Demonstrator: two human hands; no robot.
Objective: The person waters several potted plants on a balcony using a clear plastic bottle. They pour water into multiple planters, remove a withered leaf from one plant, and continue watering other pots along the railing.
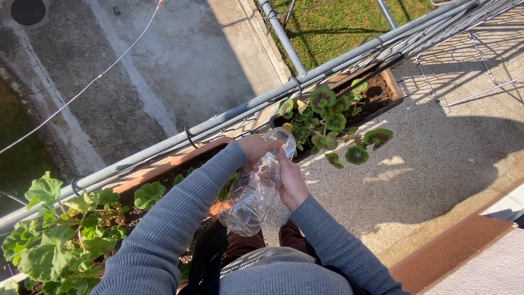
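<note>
1. Clear plastic bottle [255, 188] – crinkled, empty-looking, yellow ring at the neck; held tilted in front of the body, neck up and away, base low toward the lap, above the near edge of the pebbled balcony floor [436, 164].
2. Left hand [258, 146] – closed around the bottle's neck and cap end, fingers wrapped over the top.
3. Right hand [291, 183] – pressed flat along the bottle's right side, fingers pointing up toward the neck; clamped on the same bottle, so both hands meet on it.
4. Grey ribbed sleeves [169, 229] – covering both forearms down to the wrists.
5. Terracotta planter box [164, 164] – just behind the left arm, along the railing edge of the floor; broad green leaves [49, 235] spilling toward the lower left corner.
6. Second planter box [390, 87] – further along the same edge, dark soil, geranium [327, 117] with dark-banded round leaves leaning out over the floor – just beyond the bottle's neck.
7. Metal railing [229, 117] – grey tubes running diagonally, hooks gripping the boxes.
8. Concrete ground [180, 60] and grass [338, 22] – far below, beyond the railing.
</note>
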